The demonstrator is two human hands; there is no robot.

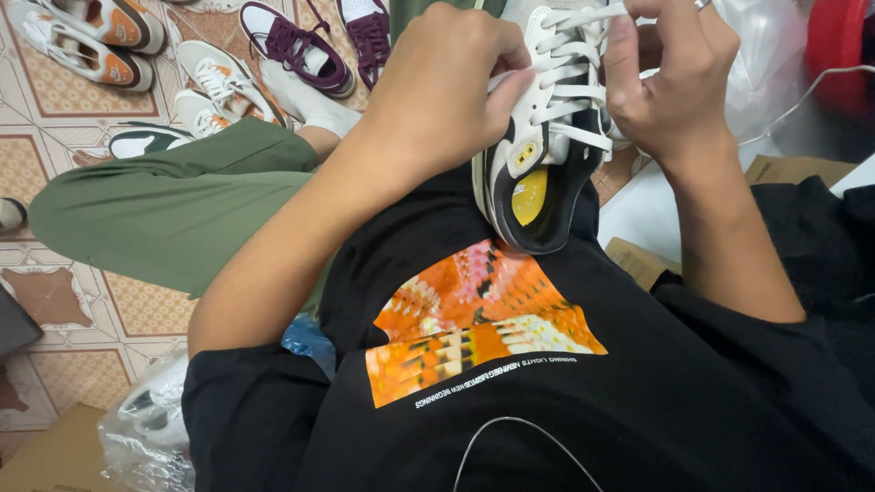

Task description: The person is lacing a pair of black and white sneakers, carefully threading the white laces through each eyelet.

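Both hands grip one sneaker (547,137) between them: left hand (447,91) closed on its side, right hand (670,77) pinching white laces (570,68). A clear bag (150,428) at near left holds white shoes.

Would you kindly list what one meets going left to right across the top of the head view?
Orange-and-white sneakers → maroon sneakers → left hand → laced sneaker → right hand → red container.

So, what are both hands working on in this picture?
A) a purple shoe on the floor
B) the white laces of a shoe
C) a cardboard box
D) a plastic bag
B: the left hand and the right hand both pinch the white laces of the shoe that rests on the person's lap.
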